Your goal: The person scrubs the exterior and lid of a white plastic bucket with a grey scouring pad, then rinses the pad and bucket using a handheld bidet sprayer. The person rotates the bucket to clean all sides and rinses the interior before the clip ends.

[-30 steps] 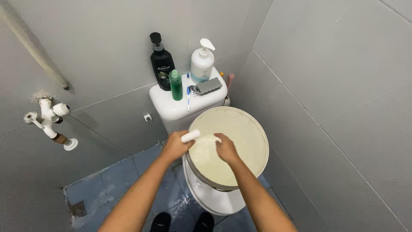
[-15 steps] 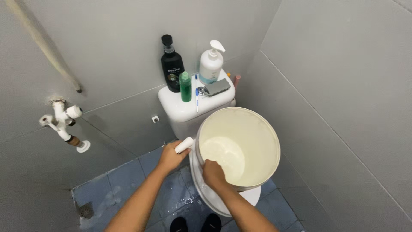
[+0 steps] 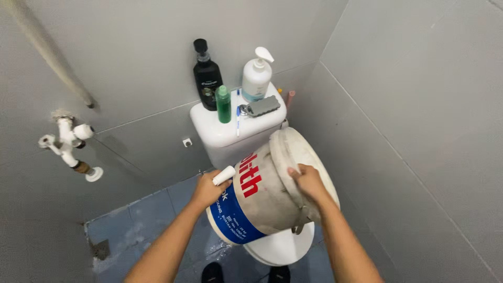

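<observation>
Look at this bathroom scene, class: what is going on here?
A person holds a bucket tipped on its side over the toilet. The left hand grips the white handle near the bucket's base, and the right hand grasps its rim. On the cistern behind stand a black bottle, a green bottle and a pump bottle. The floor looks wet.

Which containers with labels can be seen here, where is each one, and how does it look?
Bucket: tipped over the toilet bowl, held by both hands; dirty white, blue band, red lettering.
Black bottle: cistern top, left; tall, black cap.
Green bottle: before it; small.
Pump bottle: cistern top, right; white, blue-grey label.
</observation>
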